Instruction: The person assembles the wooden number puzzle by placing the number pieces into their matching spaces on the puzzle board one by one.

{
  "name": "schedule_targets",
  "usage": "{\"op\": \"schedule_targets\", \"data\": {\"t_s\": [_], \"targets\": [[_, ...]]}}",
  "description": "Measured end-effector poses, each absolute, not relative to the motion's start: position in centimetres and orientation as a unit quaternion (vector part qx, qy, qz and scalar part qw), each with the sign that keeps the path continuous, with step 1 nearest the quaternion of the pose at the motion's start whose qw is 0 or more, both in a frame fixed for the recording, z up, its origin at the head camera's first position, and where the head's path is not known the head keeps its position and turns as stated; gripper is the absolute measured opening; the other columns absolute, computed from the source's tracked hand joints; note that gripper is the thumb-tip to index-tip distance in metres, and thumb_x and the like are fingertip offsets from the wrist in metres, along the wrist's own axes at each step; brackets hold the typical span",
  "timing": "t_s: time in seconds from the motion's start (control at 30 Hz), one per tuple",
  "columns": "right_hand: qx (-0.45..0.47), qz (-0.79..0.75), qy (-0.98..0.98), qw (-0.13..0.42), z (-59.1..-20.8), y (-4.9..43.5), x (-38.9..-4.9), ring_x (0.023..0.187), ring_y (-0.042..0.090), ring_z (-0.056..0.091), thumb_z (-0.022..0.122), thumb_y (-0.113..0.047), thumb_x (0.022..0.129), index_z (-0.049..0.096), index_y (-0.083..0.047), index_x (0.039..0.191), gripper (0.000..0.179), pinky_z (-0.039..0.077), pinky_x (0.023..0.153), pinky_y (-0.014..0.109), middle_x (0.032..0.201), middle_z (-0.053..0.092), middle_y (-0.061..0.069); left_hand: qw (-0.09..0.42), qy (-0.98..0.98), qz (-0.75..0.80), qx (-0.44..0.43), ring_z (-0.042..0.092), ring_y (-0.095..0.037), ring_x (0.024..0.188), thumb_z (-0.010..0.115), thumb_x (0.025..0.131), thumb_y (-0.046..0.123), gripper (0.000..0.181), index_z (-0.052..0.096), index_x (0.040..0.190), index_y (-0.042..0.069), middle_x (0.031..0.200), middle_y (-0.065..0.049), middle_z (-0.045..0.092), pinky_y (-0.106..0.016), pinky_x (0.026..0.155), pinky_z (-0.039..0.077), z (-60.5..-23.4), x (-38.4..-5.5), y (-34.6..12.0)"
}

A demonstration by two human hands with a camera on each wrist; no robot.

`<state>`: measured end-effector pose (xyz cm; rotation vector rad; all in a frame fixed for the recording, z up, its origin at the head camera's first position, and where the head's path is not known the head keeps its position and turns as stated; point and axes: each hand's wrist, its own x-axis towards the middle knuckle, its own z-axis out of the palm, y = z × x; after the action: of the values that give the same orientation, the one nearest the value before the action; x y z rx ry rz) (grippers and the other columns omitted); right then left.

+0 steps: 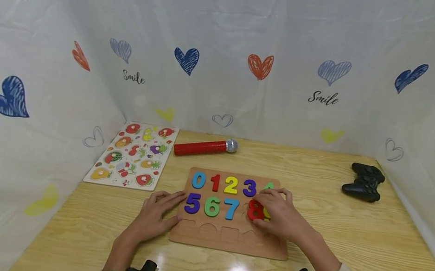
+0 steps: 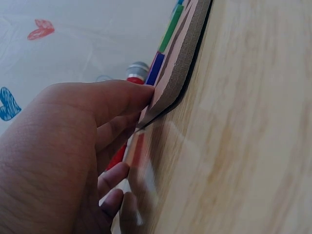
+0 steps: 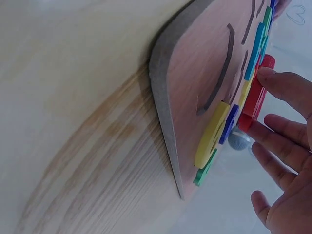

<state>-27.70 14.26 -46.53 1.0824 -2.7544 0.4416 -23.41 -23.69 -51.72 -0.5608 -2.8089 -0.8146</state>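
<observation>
A wooden number puzzle board [image 1: 202,236] lies flat on the table in the head view, with colored digits in two rows. My right hand [image 1: 283,216] reaches over its right side and pinches the red number 8 [image 1: 255,210] between thumb and fingers. Beside the 8, part of its recess shows. The yellow 9 [image 3: 212,135] and green 4 [image 3: 205,168] are partly covered by this hand in the head view. My left hand [image 1: 156,215] touches the board's left edge with thumb and fingertips, near the purple 5 [image 1: 192,203].
A red microphone [image 1: 200,147] with a silver head lies behind the board. At the back left is a fruit puzzle board [image 1: 134,156]. A black game controller [image 1: 364,182] sits at the back right. A white curtain [image 1: 223,99] printed with hearts surrounds the table.
</observation>
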Motion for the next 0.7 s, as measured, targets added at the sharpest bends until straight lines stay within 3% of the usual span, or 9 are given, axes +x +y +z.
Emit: {"op": "schedule_targets", "data": {"t_s": [0.7], "targets": [[0.375, 0.146, -0.913, 0.072, -47.14, 13.49, -27.86, 0.123, 0.032, 0.052, 0.086, -0.029, 0.08, 0.067, -0.002, 0.125, 0.055, 0.023, 0.1, 0.06, 0.12, 0.069, 0.005, 0.077, -0.94, -0.276, -0.184, 0.038, -0.03, 0.13, 0.066, 0.095, 0.037, 0.057, 0.054, 0.147, 0.021, 0.153, 0.005, 0.046, -0.059, 0.098, 0.028, -51.5, -23.38, -23.58]]}}
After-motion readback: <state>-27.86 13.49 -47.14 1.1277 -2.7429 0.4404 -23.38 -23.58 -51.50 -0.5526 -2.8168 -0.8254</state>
